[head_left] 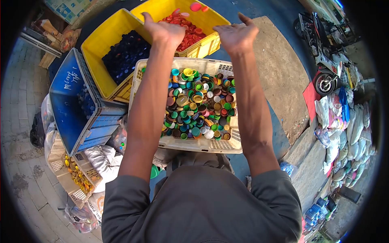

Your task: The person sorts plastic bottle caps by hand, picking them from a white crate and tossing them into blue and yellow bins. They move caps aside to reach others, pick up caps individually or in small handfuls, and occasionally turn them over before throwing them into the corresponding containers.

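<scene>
My left hand [165, 33] is open, palm up, fingers stretched out, over the near side of a yellow crate [206, 43] with red bottle caps [189, 39]. Open as well, my right hand [240, 35] is held out by that crate's right edge. A few red caps [195, 7] are in the air beyond my hands, above the crate. Neither hand holds anything that I can see. Below my forearms is a white plastic basket [194, 146] with many bottle caps of mixed colours [197, 97], partly hidden by my arms.
Another yellow crate [92, 50] holds dark blue caps [126, 56]. Left of it, a tilted blue crate [67, 109] holds blue caps. A beige basket [60, 162] has yellow caps. On the right are a brown board [279, 69], a motorcycle [326, 81] and filled sacks [354, 141].
</scene>
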A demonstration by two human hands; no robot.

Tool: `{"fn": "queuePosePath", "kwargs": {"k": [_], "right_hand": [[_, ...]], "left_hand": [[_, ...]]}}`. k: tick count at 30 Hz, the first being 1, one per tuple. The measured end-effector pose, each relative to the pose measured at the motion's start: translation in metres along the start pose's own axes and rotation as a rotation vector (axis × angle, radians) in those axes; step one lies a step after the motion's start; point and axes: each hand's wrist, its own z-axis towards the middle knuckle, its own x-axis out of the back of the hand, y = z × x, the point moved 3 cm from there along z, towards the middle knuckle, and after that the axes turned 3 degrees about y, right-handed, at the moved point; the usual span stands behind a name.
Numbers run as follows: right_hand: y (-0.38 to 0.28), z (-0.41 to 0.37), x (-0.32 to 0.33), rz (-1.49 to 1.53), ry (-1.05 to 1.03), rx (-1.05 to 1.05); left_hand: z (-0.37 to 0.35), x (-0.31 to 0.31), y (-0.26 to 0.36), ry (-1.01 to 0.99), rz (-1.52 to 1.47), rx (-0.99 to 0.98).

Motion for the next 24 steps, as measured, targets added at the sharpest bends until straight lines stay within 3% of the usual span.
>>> {"fn": "queuePosePath", "kwargs": {"k": [2,5,9,11,14,15,17,18,20,23,24], "right_hand": [[-0.019,-0.003,0.024,0.02,0.014,0.027],[-0.027,-0.032,0.065,-0.034,0.183,0.033],[-0.014,-0.06,0.135,-0.545,0.123,0.029],[0.001,-0.076,0.161,-0.756,0.176,-0.02],[0.023,-0.096,0.192,-1.078,0.251,0.023],[0.03,-0.095,0.218,-1.316,0.296,0.084],[0.035,-0.113,0.206,-1.669,0.376,0.194],[0.037,-0.113,0.208,-1.703,0.381,0.181],[0.049,-0.111,0.226,-1.769,0.395,0.15],[0.075,-0.09,0.253,-1.821,0.437,0.388],[0.077,-0.085,0.252,-1.784,0.486,0.173]], "left_hand": [[-0.026,-0.003,0.006,0.037,-0.026,0.074],[-0.046,0.041,-0.014,0.206,-0.075,0.153],[-0.098,0.095,-0.074,-0.069,0.943,0.179],[-0.125,0.115,-0.11,-0.374,1.265,0.16],[-0.156,0.135,-0.134,-0.754,1.963,-0.132],[-0.163,0.141,-0.135,-0.768,2.03,-0.182],[-0.174,0.155,-0.132,-0.792,2.164,-0.289],[-0.175,0.172,-0.134,-0.785,2.122,-0.384],[-0.179,0.169,-0.119,-0.762,2.169,-0.328],[-0.179,0.177,-0.105,-0.728,2.206,-0.279],[-0.179,0.181,-0.102,-0.698,2.206,-0.303]]}}
